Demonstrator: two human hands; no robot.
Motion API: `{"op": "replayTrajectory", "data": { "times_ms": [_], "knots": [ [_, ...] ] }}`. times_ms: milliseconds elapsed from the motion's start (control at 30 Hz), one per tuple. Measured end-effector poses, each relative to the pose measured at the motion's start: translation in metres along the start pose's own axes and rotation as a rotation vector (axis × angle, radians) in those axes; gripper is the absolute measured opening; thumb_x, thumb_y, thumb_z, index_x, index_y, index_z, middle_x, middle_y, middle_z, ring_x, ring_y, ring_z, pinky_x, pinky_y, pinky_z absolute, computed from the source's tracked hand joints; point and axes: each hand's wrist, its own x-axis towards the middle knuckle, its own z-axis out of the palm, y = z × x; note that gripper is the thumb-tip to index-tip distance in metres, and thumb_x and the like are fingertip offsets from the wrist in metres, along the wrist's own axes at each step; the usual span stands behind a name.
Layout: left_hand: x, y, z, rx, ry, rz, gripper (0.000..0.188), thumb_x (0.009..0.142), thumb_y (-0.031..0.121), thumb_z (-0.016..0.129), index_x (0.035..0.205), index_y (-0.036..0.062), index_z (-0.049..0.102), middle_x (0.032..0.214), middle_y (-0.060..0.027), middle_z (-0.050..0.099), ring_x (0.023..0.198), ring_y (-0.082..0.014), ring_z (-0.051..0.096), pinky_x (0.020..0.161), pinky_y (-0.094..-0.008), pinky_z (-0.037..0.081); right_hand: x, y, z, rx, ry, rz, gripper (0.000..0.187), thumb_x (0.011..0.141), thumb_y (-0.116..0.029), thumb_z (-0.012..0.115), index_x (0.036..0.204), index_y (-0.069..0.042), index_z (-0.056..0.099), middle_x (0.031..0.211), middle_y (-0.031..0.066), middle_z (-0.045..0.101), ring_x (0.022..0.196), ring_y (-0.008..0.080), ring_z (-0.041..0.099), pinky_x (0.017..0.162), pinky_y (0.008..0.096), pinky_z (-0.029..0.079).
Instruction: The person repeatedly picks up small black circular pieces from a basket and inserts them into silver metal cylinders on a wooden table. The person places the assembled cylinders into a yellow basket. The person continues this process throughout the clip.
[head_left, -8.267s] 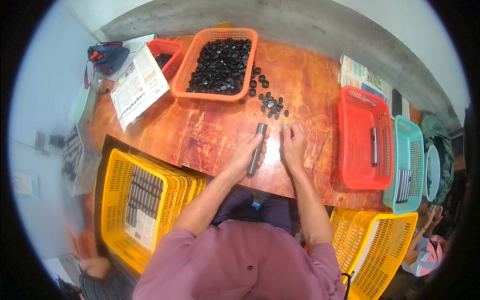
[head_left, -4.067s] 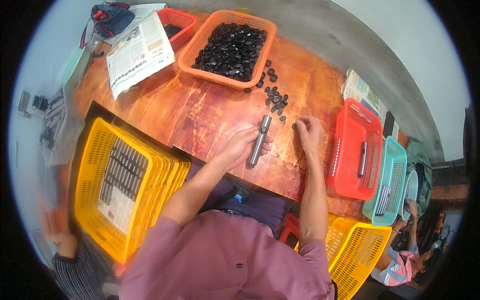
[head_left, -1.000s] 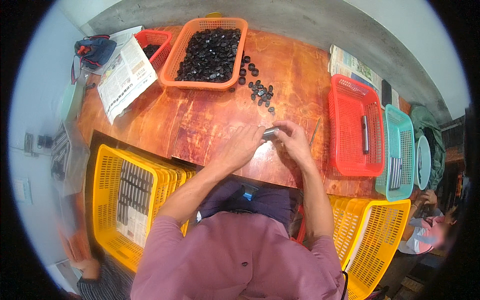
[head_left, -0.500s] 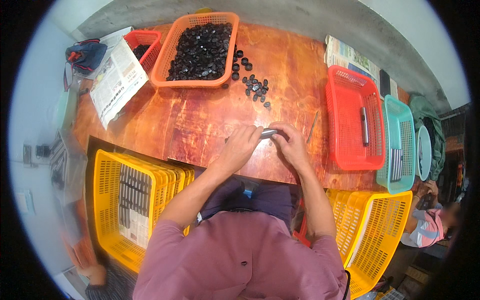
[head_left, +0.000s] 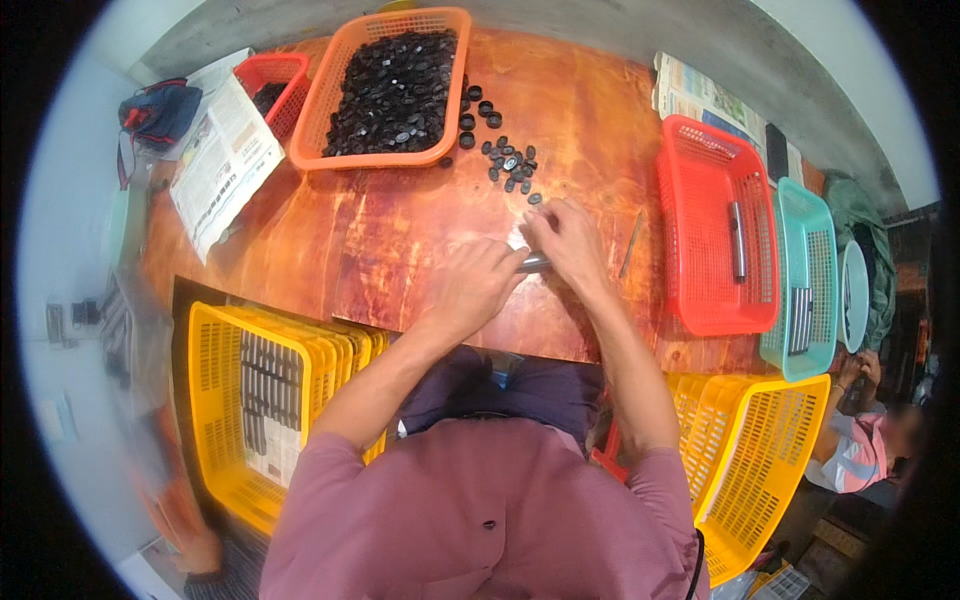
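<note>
My left hand [head_left: 472, 285] is closed around a silver-grey metal tube [head_left: 537, 263], with much of the tube hidden under its fingers. Above and right of it, my right hand [head_left: 568, 245] reaches forward off the tube, thumb and fingertips just short of a small black oval cap [head_left: 534, 199]. Its fingers look slightly apart, with nothing visible between them. Past that cap lies a loose cluster of small oval caps [head_left: 511, 162] on the reddish wooden table [head_left: 400, 250]. Larger round black pieces [head_left: 467, 140] lie beside the cluster.
An orange basket [head_left: 300, 150] full of black parts stands at the back. A red basket [head_left: 718, 325] and a green basket [head_left: 798, 368] hold metal tubes at right. A thin rod [head_left: 631, 245] lies nearby. Yellow crates [head_left: 205, 400] flank me. A co-worker [head_left: 860, 440] sits far right.
My right hand has left the tube and moved forward to the nearest small cap. My left hand keeps hold of the tube. The view has shifted slightly.
</note>
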Motion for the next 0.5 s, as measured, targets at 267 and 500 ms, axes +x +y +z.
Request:
{"op": "replayTrajectory", "data": {
  "times_ms": [267, 500],
  "knots": [
    [0.004, -0.005, -0.001, -0.067, -0.055, -0.03, 0.029, 0.083, 0.018, 0.077, 0.109, 0.0076, 0.068, 0.098, -0.0078, 0.064, 0.091, -0.0286, 0.063, 0.079, -0.0406, 0.051, 0.007, 0.004, 0.027, -0.311, 0.229, -0.16, 0.022, 0.089, -0.023, 0.068, 0.083, -0.003, 0.065, 0.088, 0.0167, 0.059, 0.092, 0.0358, 0.058, 0.084, 0.0464, 0.042],
    [0.005, -0.01, -0.001, -0.142, -0.044, -0.037, 0.029, 0.082, 0.019, 0.077, 0.107, 0.007, 0.069, 0.097, -0.0074, 0.066, 0.091, -0.028, 0.064, 0.078, -0.0407, 0.051, 0.006, 0.001, 0.028, -0.303, 0.189, -0.127, 0.019, 0.09, -0.02, 0.068, 0.088, -0.001, 0.064, 0.094, 0.0169, 0.056, 0.096, 0.0352, 0.055, 0.085, 0.0468, 0.04]
  ]
}}
